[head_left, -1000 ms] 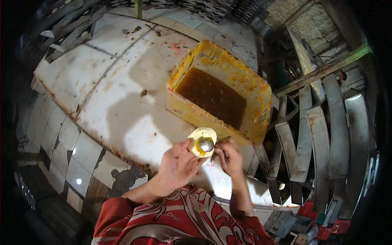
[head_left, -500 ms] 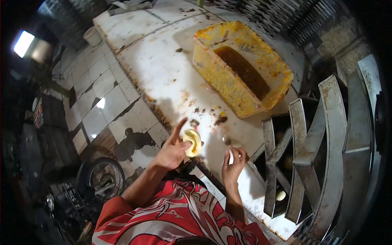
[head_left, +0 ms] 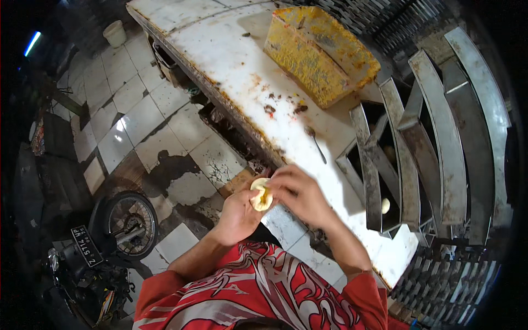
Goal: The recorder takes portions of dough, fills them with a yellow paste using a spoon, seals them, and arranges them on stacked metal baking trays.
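A pale, cupped piece of dough [head_left: 256,202] with a yellow-orange filling in its middle sits in my left hand [head_left: 237,218], whose thumb presses into it. Closed in a pinch, my right hand [head_left: 301,193] meets the dough's right edge; its fingertips are partly hidden there. Beyond my hands, a metal spoon [head_left: 316,144] lies on the white worktop [head_left: 220,60]. Farther back stands a yellow-smeared plastic tub [head_left: 308,69].
Long metal trays [head_left: 434,137] are stacked crosswise at the right, one with a pale dough ball [head_left: 385,205] in it. Dark scraps [head_left: 300,109] dot the worktop. A motorcycle [head_left: 129,226] stands at lower left on the tiled floor [head_left: 165,140]; a pale bucket [head_left: 115,33] stands farther off.
My right hand has let go of the spoon, which now lies on the worktop, and has come left to the dough. The view has shifted, and the dough's opening looks narrower.
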The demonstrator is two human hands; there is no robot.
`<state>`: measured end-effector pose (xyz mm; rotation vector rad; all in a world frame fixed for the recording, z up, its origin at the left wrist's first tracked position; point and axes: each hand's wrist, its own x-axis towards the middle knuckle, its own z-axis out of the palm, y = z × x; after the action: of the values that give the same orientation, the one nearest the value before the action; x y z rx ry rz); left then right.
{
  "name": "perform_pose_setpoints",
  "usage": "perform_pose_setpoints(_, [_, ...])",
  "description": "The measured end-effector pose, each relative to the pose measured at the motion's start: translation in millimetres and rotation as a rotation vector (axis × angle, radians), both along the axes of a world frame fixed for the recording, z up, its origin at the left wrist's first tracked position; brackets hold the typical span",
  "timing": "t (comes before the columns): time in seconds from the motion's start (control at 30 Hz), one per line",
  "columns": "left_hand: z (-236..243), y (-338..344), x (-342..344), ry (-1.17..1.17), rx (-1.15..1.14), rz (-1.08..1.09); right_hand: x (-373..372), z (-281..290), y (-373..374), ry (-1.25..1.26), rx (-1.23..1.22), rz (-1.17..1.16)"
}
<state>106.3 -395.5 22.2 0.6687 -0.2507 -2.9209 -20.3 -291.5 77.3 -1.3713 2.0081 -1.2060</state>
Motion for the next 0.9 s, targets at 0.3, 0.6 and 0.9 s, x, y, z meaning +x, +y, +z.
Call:
perform_pose_setpoints(0.3, [5.9, 82.5, 14.3, 0.142, 0.006, -0.288, 87.5, 13.1, 114.5, 0.624, 0.109, -0.337])
perform_pose_setpoints(0.6, [7.2, 226.1, -12.1, 0.374, -0.896, -0.788, 88.6, 8.3, 302.4, -0.742, -0.042, -0.741])
perform_pose_setpoints(0.9, [19.0, 424.3, -33.3, 0.087, -0.074, -0.83, 131.6, -19.3, 461.3, 0.519, 0.049, -0.887])
